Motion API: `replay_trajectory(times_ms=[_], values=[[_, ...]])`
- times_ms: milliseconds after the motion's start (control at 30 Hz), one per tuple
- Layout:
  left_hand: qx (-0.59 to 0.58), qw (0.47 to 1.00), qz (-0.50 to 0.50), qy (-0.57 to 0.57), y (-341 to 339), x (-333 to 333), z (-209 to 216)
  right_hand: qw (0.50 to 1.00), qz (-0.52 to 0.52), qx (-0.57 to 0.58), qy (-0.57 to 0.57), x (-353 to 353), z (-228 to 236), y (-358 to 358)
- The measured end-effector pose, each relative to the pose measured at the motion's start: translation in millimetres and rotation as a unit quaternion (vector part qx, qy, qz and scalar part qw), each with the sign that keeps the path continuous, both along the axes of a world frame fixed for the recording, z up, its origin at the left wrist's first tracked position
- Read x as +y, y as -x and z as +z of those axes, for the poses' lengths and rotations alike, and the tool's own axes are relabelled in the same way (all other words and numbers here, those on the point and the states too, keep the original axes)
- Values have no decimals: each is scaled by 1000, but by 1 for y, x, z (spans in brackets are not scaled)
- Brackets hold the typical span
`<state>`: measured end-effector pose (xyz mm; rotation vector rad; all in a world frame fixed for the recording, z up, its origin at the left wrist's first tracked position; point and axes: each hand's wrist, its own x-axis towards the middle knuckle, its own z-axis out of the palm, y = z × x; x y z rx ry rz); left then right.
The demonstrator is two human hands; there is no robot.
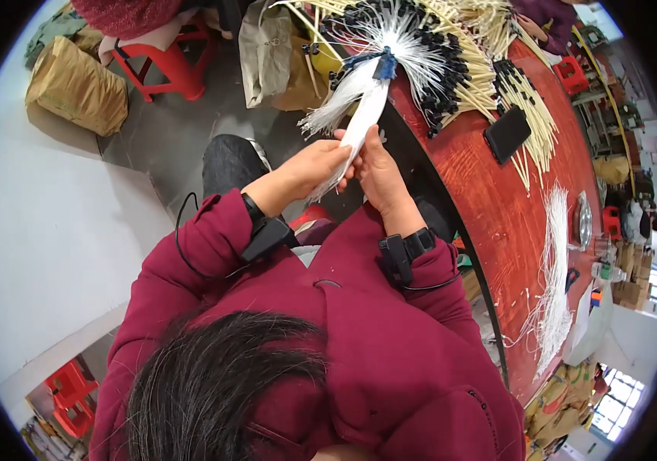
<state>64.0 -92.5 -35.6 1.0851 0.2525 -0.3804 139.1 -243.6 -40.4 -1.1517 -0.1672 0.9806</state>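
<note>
A long bundle of white strings (367, 115) hangs off the table's edge in front of me, its upper part fanned out over the tabletop. A dark blue tie (387, 64) gathers it near the edge. My left hand (314, 167) is closed round the lower part of the bundle. From the other side my right hand (380, 175) grips the same strands, thumb pointing up and fingers curled behind them. Some fingertips of both hands are hidden by the strings. Loose string ends show below the left hand.
The red table (474, 184) curves along my right. On it lie cream sticks with black ends (524, 100), a black phone (507, 134) and another bunch of white strings (553, 269). Red stools (165, 67) and a brown sack (79, 86) stand left. Another person (547, 23) sits at the far right.
</note>
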Motion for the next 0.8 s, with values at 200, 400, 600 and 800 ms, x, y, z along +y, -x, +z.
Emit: replay_trajectory(times_ms=[200,400,600,800], values=[[-164,911,66,-372,3,-19,-20,997,-17,36,-60,28,10,6],[-100,847,16,-522,5,-36,-1,1000,-5,7,-1,8,1,-2],[-144,840,-101,-514,7,-31,1,993,-23,-33,113,5,8,4],[-240,849,79,-464,2,0,-8,991,-52,-38,121,-2,-10,-4]])
